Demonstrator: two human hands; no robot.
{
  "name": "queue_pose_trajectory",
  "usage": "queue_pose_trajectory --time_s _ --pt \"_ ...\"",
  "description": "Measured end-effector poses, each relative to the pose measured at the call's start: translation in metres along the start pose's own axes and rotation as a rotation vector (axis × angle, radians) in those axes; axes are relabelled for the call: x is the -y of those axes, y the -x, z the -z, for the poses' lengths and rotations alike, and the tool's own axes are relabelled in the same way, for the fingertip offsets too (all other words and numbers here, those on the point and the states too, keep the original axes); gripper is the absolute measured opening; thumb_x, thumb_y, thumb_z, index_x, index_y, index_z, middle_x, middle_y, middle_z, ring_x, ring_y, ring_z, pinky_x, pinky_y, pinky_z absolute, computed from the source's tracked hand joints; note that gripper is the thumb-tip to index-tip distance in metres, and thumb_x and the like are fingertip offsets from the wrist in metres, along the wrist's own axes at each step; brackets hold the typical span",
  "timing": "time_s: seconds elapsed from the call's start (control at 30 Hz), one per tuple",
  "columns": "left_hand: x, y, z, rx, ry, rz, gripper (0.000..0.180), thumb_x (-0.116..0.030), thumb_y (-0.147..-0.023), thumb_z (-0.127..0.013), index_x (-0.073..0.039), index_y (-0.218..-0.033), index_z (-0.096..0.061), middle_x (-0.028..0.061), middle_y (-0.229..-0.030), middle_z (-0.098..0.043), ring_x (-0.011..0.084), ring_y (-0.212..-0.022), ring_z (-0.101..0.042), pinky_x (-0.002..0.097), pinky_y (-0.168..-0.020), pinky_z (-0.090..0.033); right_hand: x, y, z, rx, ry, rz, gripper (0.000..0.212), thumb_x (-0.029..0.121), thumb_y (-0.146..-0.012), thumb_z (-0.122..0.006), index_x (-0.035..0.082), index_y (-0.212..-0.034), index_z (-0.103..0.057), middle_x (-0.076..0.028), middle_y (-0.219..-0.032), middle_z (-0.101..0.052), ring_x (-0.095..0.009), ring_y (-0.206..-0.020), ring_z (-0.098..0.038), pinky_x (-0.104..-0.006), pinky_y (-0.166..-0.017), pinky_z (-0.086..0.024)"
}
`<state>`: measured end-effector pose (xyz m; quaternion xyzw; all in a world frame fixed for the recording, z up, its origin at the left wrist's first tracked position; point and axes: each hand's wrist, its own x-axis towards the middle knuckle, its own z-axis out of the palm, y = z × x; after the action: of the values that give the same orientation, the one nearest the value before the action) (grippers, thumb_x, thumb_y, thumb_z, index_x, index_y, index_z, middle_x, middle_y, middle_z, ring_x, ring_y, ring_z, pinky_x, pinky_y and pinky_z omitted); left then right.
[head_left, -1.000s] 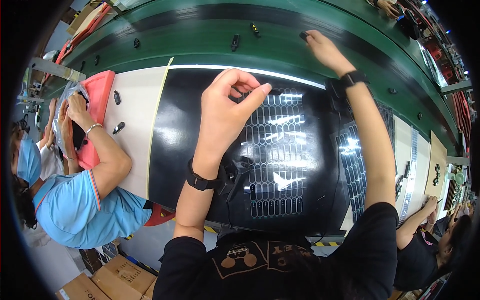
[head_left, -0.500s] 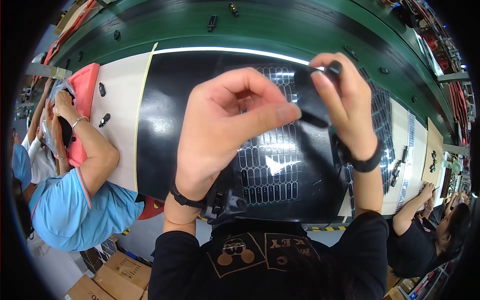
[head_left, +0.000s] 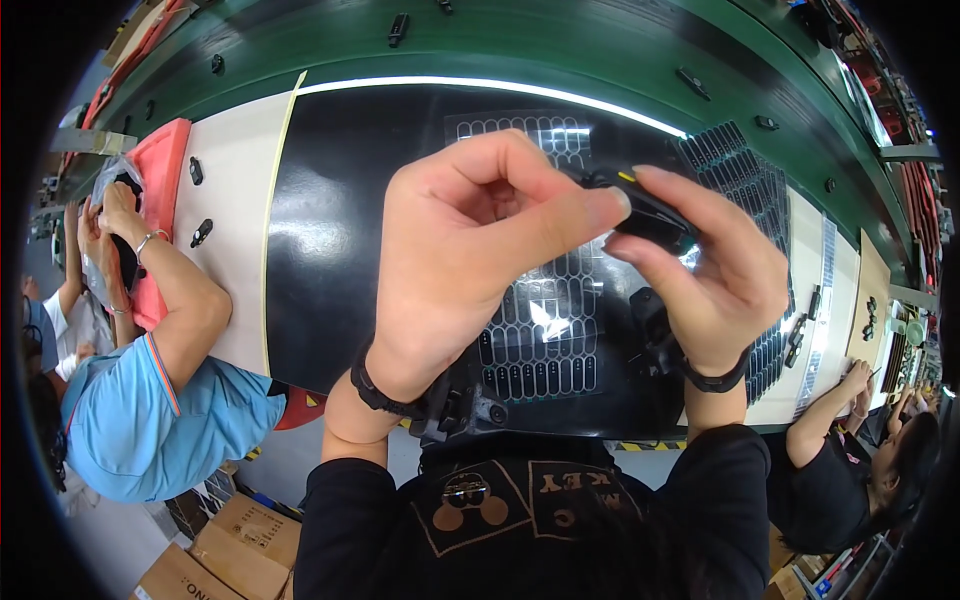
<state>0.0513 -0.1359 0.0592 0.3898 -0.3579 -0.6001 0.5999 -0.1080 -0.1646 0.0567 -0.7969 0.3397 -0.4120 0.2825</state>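
My right hand (head_left: 725, 270) grips a small black device (head_left: 655, 218) with a yellow mark near its upper end. The thumb and fingers press it from opposite sides. My left hand (head_left: 450, 250) is closed in a pinch, its thumb tip against the device's left end. Whatever lies in that pinch is hidden behind the thumb. Below both hands, a clear sheet of oval black stickers (head_left: 540, 372) lies on the black table mat (head_left: 330, 220). The left hand covers part of this sheet.
More sticker sheets (head_left: 735, 160) overlap at the right. Beyond the mat runs a green conveyor belt (head_left: 540, 50) carrying several black devices. A co-worker in a blue shirt (head_left: 150, 420) handles things beside a red tray (head_left: 165, 180) at left. Another person (head_left: 830, 470) works at right.
My right hand has turned and come down, bringing the device against my left fingertips. The dark strip that stuck out from my left pinch is no longer distinct. Devices on the belt have shifted left.
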Motion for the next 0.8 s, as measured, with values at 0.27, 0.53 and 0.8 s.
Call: queue_pose_trajectory --time_s 0.27,0.53,0.8 --pt "0.0 0.001 0.0 -0.019 -0.223 -0.049 0.014 0.006 -0.069 -0.059 -0.004 -0.063 -0.05 -0.0023 -0.065 -0.04 0.0053 -0.06 -0.038 0.0178 -0.055 -0.029 0.01 -0.001 0.002 -0.006 0.176 0.062 0.036 0.001 -0.056 -0.072 -0.005 -0.089 -0.059 -0.013 -0.085 -0.061 -0.019 -0.076 -0.06 -0.0245 -0.069 -0.046" --pt "0.004 0.003 -0.002 -0.044 -0.223 -0.094 0.016 0.007 -0.067 -0.06 -0.003 -0.062 -0.049 -0.0027 -0.064 -0.04 0.0049 -0.059 -0.036 0.0177 -0.053 -0.027 0.015 -0.003 0.002 0.001 0.205 0.071 0.034 0.001 -0.055 -0.072 -0.004 -0.086 -0.06 -0.013 -0.08 -0.062 -0.018 -0.071 -0.06 -0.0233 -0.063 -0.046" --pt "0.006 0.003 -0.003 -0.05 -0.212 -0.111 0.016 0.007 -0.068 -0.06 -0.003 -0.062 -0.049 -0.0026 -0.064 -0.04 0.0047 -0.059 -0.036 0.0173 -0.053 -0.027 0.016 -0.003 0.003 0.02 0.254 0.05 0.033 0.0 -0.056 -0.071 -0.004 -0.087 -0.06 -0.012 -0.08 -0.062 -0.018 -0.07 -0.06 -0.0228 -0.063 -0.046"
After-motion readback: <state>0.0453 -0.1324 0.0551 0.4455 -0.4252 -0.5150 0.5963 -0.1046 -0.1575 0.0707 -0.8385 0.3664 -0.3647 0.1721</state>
